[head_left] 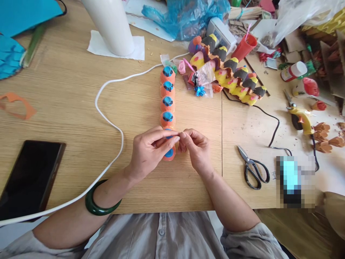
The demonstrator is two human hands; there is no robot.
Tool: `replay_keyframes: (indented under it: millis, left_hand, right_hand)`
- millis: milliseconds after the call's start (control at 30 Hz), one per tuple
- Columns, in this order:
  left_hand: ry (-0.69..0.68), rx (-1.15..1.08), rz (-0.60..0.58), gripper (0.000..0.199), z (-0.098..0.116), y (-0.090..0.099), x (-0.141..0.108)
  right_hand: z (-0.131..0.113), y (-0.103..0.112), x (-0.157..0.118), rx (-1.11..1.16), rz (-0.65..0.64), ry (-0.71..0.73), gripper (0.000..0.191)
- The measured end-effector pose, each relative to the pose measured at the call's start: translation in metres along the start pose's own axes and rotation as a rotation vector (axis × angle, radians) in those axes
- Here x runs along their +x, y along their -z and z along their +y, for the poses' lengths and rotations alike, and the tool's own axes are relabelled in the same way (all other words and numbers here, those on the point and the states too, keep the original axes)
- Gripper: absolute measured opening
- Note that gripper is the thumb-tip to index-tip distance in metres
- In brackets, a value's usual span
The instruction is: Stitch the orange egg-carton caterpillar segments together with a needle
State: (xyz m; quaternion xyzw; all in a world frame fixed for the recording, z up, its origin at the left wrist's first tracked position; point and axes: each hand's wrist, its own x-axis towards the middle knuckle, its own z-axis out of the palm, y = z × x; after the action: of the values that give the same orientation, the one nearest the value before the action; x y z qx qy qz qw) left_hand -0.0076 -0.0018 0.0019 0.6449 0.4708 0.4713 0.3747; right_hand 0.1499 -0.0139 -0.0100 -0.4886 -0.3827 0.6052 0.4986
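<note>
A row of orange bumps (167, 104), like a painted egg-carton strip, runs away from me on the table. Its far bumps carry blue patches with small black pieces on top; the nearest bump (169, 153) shows plain blue. Over the near end, my left hand (151, 145) pinches with thumb and forefinger. My right hand (198, 147) pinches too, its fingertips meeting those of the left. Whatever is between the fingertips is too small to make out. The hands partly hide one of the near bumps. A dark green bangle (94, 205) circles my left forearm.
Black-handled scissors (253, 167) lie right, below a yellow glue gun (302, 120). A white cable (122, 135) winds across the left, past a phone (32, 176). Painted carton strips (229, 72), a red cup (244, 46) and a blue bag (188, 18) crowd the back.
</note>
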Motion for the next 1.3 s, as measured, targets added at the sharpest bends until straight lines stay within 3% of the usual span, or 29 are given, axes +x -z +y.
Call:
replay_keyframes:
  millis: [133, 300, 733, 1033, 1300]
  left_hand:
    - [0.011, 0.000, 0.019, 0.006, 0.0007, 0.0008, -0.0003]
    - [0.146, -0.041, 0.032, 0.008, 0.0042, 0.0015, -0.0001]
    - [0.089, -0.095, 0.041, 0.006, 0.0045, 0.0004, 0.0011]
    - [0.135, -0.117, 0.012, 0.012, 0.0053, 0.0003, 0.0010]
    - [0.133, -0.079, 0.017, 0.009, 0.0034, -0.0001, 0.0011]
  right_hand:
    - [0.0011, 0.0011, -0.0006, 0.008, -0.029, 0.013, 0.045]
    - [0.0037, 0.0027, 0.0003, 0.036, -0.008, -0.014, 0.042]
    - [0.0054, 0.0014, -0.0002, 0.099, -0.024, 0.018, 0.030]
    - [0.0049, -0.0002, 0.0007, 0.118, -0.004, 0.014, 0.029]
    - [0.0030, 0.0003, -0.0006, 0.037, 0.007, 0.021, 0.042]
